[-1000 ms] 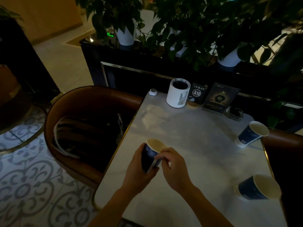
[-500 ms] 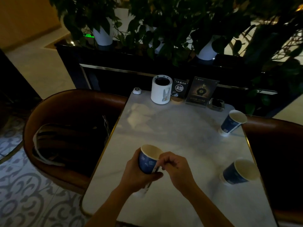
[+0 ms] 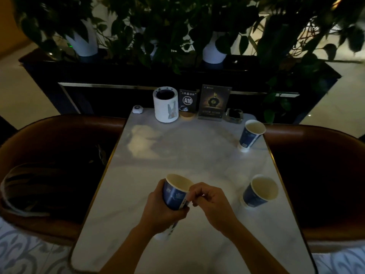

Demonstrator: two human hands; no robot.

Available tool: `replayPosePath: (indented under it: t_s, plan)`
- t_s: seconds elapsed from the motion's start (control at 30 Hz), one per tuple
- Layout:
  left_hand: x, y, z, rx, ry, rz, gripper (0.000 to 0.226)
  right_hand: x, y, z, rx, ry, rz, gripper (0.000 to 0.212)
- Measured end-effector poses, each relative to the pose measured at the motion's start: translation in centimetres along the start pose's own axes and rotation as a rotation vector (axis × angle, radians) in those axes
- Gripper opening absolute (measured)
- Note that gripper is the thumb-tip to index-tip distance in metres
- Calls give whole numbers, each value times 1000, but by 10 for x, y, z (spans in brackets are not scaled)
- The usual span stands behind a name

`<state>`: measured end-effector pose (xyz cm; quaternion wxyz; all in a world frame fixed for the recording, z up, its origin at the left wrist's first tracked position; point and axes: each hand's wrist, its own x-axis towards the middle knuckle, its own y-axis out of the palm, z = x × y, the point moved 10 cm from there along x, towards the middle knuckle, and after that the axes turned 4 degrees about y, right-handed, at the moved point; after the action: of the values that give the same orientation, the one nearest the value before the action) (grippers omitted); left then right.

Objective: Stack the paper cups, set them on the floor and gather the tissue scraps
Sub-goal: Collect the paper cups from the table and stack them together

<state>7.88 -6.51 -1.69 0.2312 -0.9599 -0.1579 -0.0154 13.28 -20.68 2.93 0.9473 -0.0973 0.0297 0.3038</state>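
Observation:
My left hand (image 3: pixel 160 210) is wrapped around a blue paper cup (image 3: pixel 175 192) held tilted above the near part of the white marble table (image 3: pixel 177 155). My right hand (image 3: pixel 209 200) pinches that cup's rim and side from the right. A white cup bottom shows below my left hand, so this may be a stack of two. A second blue cup (image 3: pixel 258 191) stands at the right edge, close to my right hand. A third blue cup (image 3: pixel 249 135) stands farther back on the right. No tissue scraps are visible.
At the table's far end stand a white cylindrical holder (image 3: pixel 166 104), an A10 sign (image 3: pixel 187 102), a dark menu card (image 3: pixel 214 102), an ashtray (image 3: pixel 234 115) and a call button (image 3: pixel 136 109). Brown armchairs (image 3: pixel 49 155) flank both sides. Potted plants line the dark partition behind.
The view has swung rightward and down. Both hands stay on the cup, which has tipped slightly and moved nearer to me.

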Motion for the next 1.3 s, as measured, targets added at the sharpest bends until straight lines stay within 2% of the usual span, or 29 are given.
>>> replayPosePath:
  t_s: [0.5,0.6,0.7,0.83,0.93,1.0,1.1,1.2,1.3]
  plan:
    - [6,61,-12,47,-15,55,80,-12,-66,-23,-158,-13,73,15]
    - [3,64,-8,54,-43,57,81,-13,-90,-24,-220,-51,0,15]
    - [-1,68,-5,34,-63,64,77,-16,-135,-26,-342,-97,-194,18]
    - [-8,75,-2,12,-99,75,72,-22,-184,-30,-669,-187,-432,30]
    - [-11,80,-2,10,-122,88,71,-17,-201,-47,-839,-137,-449,46]
    - [-11,82,-2,6,-137,92,71,-10,-204,-70,-916,-55,-399,62]
    - [-13,84,0,0,-153,104,72,-6,-199,-105,-871,53,-318,79]
    - [-15,85,1,-5,-170,104,72,-6,-206,-112,-818,51,-386,83]
    - [-17,86,0,16,-177,100,73,0,-207,-115,-799,63,-375,89]
